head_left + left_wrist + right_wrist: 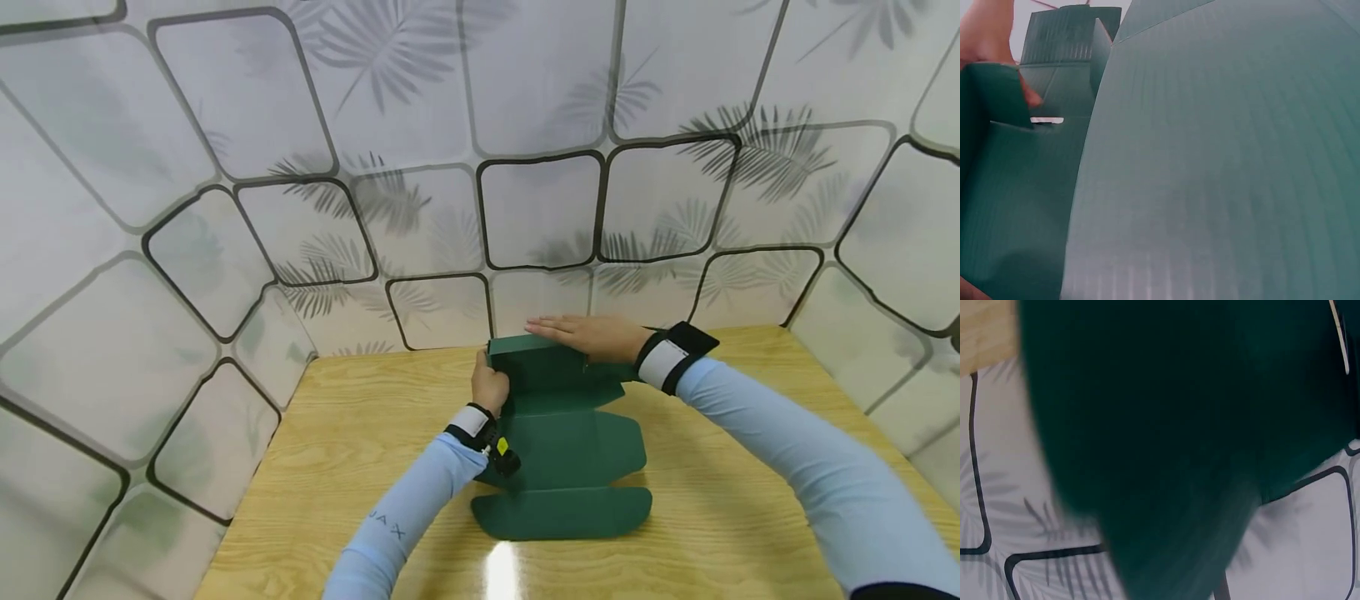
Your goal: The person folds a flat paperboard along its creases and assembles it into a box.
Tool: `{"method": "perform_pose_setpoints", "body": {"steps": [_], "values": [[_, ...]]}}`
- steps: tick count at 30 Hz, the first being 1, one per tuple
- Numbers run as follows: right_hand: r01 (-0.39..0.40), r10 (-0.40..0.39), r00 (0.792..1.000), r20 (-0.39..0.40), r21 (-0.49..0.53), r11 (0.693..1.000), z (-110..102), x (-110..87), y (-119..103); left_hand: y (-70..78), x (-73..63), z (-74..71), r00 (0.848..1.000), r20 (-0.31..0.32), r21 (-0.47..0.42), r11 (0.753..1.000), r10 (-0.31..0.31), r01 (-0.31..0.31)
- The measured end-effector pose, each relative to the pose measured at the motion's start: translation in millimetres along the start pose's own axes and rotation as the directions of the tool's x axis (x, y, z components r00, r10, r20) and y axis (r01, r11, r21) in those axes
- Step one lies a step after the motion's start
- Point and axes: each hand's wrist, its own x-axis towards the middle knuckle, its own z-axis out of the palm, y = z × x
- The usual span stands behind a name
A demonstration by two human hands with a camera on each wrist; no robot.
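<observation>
A green cardboard box (558, 450), partly folded, lies on the table with its front panels flat and its far wall raised. At the left end of that raised part my left hand (490, 387) holds the cardboard edge, some of its fingers hidden. My right hand (592, 336) lies across the top of the far wall, fingers straight and pointing left. The left wrist view looks along a large green panel (1210, 162) into a fold of the box, with part of a hand (985, 34) at upper left. Blurred dark green cardboard (1160, 425) fills most of the right wrist view.
The wooden table (360, 442) runs back to a pale curtain (540, 208) printed with dark outlines and leaves, which also stands at both sides. A rounded front flap (562, 512) of the box points toward the near table edge.
</observation>
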Motion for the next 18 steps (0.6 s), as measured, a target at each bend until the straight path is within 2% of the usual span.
{"method": "perform_pose_setpoints", "body": {"steps": [4, 7, 14, 18], "values": [[-0.077, 0.075, 0.997, 0.022, 0.09, 0.993, 7, -0.4, -5, 19.5, -15.1, -3.8, 1.0, -0.017, -0.004, 1.0, 0.005, -0.005], [-0.098, 0.098, 0.995, 0.005, 0.1, 0.99, 9, -1.2, -7, 24.2, -20.5, -4.7, 1.0, -0.012, 0.002, 1.0, 0.0, 0.0], [-0.081, 0.084, 0.993, -0.077, 0.043, 0.996, 13, -2.2, -9, 20.5, -21.6, -3.5, 1.0, 0.027, -0.018, 1.0, -0.015, 0.015], [-0.062, 0.069, 0.988, -0.14, 0.051, 0.997, 13, -2.6, -9, 20.9, -22.5, -3.2, 0.999, 0.039, -0.029, 1.0, -0.01, 0.011]]}}
